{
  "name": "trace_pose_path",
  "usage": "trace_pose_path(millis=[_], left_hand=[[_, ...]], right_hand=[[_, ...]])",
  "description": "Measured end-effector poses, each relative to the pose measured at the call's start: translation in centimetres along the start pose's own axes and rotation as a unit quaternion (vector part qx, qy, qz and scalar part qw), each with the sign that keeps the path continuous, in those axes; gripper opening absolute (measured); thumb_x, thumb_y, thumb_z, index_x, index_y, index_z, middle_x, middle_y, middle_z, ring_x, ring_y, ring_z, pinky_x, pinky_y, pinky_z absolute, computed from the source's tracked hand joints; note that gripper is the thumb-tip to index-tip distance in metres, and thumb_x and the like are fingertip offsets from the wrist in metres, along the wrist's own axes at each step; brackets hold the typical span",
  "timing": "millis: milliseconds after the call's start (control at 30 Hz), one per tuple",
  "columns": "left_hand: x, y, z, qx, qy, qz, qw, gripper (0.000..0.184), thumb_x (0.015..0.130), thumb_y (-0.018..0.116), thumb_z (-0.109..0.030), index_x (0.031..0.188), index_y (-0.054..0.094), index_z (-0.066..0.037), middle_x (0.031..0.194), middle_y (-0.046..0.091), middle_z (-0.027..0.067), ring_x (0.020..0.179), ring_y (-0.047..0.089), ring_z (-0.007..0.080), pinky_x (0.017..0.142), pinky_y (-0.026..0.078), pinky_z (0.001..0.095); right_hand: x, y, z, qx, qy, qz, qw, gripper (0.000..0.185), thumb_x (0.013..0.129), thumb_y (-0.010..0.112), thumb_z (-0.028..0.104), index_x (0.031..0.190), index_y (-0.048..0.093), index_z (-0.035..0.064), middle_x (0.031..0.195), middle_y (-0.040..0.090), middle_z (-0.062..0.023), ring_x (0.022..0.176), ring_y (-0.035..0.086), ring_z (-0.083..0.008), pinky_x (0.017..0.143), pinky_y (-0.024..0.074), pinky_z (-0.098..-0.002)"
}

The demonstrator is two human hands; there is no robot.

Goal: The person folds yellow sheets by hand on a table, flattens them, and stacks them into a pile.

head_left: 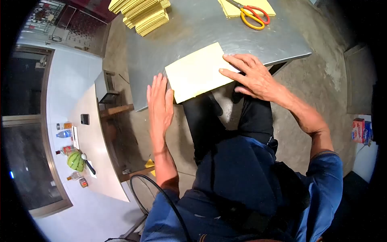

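Observation:
A pale yellow sheet of paper (197, 74), or a thin stack of them, lies at a slant on the near edge of the grey metal table (185, 44). Along its left side rests my left hand (160, 103), open, its fingers stretched out with the thumb close to the paper's edge. My right hand (253, 76) is open at the right side, fingers apart, with fingertips touching the paper's right edge. Whether the sheet is single or folded I cannot tell.
Folded yellow paper bundles (143, 16) are piled at the table's far left. Scissors (254, 17) with red and yellow handles lie on more yellow paper at far right. A side table (98, 149) at left holds a phone (85, 119), a watermelon (75, 161) and bottles.

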State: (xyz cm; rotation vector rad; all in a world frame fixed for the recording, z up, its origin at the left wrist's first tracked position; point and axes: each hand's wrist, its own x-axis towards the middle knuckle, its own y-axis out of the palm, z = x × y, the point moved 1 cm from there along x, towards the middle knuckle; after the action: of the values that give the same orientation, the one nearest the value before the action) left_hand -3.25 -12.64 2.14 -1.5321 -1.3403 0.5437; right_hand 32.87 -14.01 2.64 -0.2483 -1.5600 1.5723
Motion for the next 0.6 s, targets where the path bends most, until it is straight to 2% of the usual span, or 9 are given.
trace_pose_path(millis=[133, 200, 267, 300, 367, 433, 467, 567, 600], left_hand=[[-3.0, 0.3, -0.8, -0.038, -0.006, -0.064, 0.997, 0.046, 0.112, 0.053, -0.017, 0.156, 0.055, -0.001, 0.165, 0.051, 0.0175, 0.157, 0.042, 0.0325, 0.133, 0.023, 0.0486], [-4.5, -0.1, -2.4, -0.059, -0.024, -0.085, 0.994, 0.046, 0.110, 0.055, -0.011, 0.154, 0.056, 0.000, 0.163, 0.052, 0.0199, 0.155, 0.044, 0.0351, 0.131, 0.028, 0.0472], [-6.0, -0.2, -3.5, -0.163, -0.110, -0.118, 0.973, 0.044, 0.110, 0.053, -0.011, 0.153, 0.057, 0.001, 0.160, 0.056, 0.0190, 0.153, 0.047, 0.0326, 0.128, 0.033, 0.0423], [-7.1, -0.3, -3.4, -0.178, -0.157, -0.110, 0.965, 0.046, 0.114, 0.049, -0.017, 0.155, 0.054, 0.002, 0.155, 0.059, 0.0189, 0.147, 0.054, 0.0333, 0.123, 0.040, 0.0436], [-8.1, -0.7, -4.0, -0.419, -0.287, -0.100, 0.856, 0.051, 0.117, 0.048, -0.027, 0.154, 0.051, 0.007, 0.151, 0.061, 0.0216, 0.138, 0.061, 0.0338, 0.113, 0.053, 0.0449], [-7.9, -2.0, -3.9, -0.581, -0.325, -0.020, 0.746, 0.060, 0.116, 0.050, -0.038, 0.151, 0.049, 0.012, 0.148, 0.062, 0.0251, 0.130, 0.067, 0.0341, 0.102, 0.062, 0.0460], [-7.5, -2.4, -3.8, -0.673, -0.306, 0.004, 0.673, 0.060, 0.113, 0.057, -0.037, 0.145, 0.054, 0.014, 0.141, 0.066, 0.0236, 0.125, 0.071, 0.0310, 0.098, 0.065, 0.0447], [-7.2, -2.0, -2.7, -0.693, -0.311, 0.059, 0.647, 0.052, 0.111, 0.063, -0.028, 0.143, 0.057, 0.012, 0.135, 0.071, 0.0203, 0.119, 0.074, 0.0274, 0.097, 0.065, 0.0414], [-6.7, -2.0, -3.4, -0.688, -0.332, 0.041, 0.644, 0.042, 0.109, 0.062, -0.012, 0.144, 0.056, 0.010, 0.131, 0.074, 0.0172, 0.111, 0.077, 0.0223, 0.096, 0.065, 0.0376]], right_hand=[[0.3, 1.8, -0.1, 0.033, 0.005, -0.127, 0.991, 0.039, 0.085, 0.075, 0.008, 0.124, 0.074, 0.0108, 0.136, 0.069, -0.0109, 0.117, 0.065, -0.0334, 0.097, 0.0521, -0.0456], [0.4, 1.9, 0.2, 0.078, 0.001, -0.145, 0.986, 0.040, 0.083, 0.076, 0.004, 0.123, 0.075, 0.0095, 0.131, 0.071, -0.0094, 0.108, 0.065, -0.0319, 0.094, 0.0527, -0.0444], [0.5, 1.9, 0.5, 0.132, -0.008, -0.164, 0.978, 0.041, 0.080, 0.075, 0.000, 0.121, 0.076, 0.0082, 0.129, 0.073, -0.0094, 0.101, 0.066, -0.0307, 0.089, 0.0543, -0.0425], [0.5, 1.7, 0.7, 0.156, -0.012, -0.173, 0.972, 0.041, 0.079, 0.074, -0.002, 0.119, 0.076, 0.0073, 0.128, 0.073, -0.0098, 0.097, 0.066, -0.0303, 0.086, 0.0552, -0.0415], [0.4, 1.6, 1.0, 0.194, -0.033, -0.187, 0.963, 0.039, 0.076, 0.072, -0.005, 0.114, 0.077, 0.0032, 0.125, 0.074, -0.0117, 0.091, 0.068, -0.0305, 0.080, 0.0569, -0.0413], [0.2, 1.8, 1.3, 0.206, -0.060, -0.187, 0.959, 0.037, 0.075, 0.071, -0.006, 0.110, 0.079, 0.0026, 0.124, 0.074, -0.0114, 0.091, 0.069, -0.0297, 0.079, 0.0579, -0.0411], [0.0, 1.9, 1.6, 0.215, -0.063, -0.175, 0.959, 0.034, 0.077, 0.072, -0.004, 0.109, 0.080, 0.0026, 0.124, 0.074, -0.0120, 0.093, 0.071, -0.0295, 0.079, 0.0592, -0.0403], [-0.2, 2.1, 2.1, 0.244, -0.085, -0.155, 0.954, 0.034, 0.079, 0.074, -0.002, 0.112, 0.080, 0.0030, 0.126, 0.073, -0.0130, 0.096, 0.072, -0.0297, 0.081, 0.0600, -0.0394], [-0.1, 2.2, 2.0, 0.243, -0.091, -0.153, 0.954, 0.035, 0.079, 0.077, 0.001, 0.113, 0.080, 0.0030, 0.127, 0.072, -0.0140, 0.099, 0.072, -0.0298, 0.082, 0.0604, -0.0391]])
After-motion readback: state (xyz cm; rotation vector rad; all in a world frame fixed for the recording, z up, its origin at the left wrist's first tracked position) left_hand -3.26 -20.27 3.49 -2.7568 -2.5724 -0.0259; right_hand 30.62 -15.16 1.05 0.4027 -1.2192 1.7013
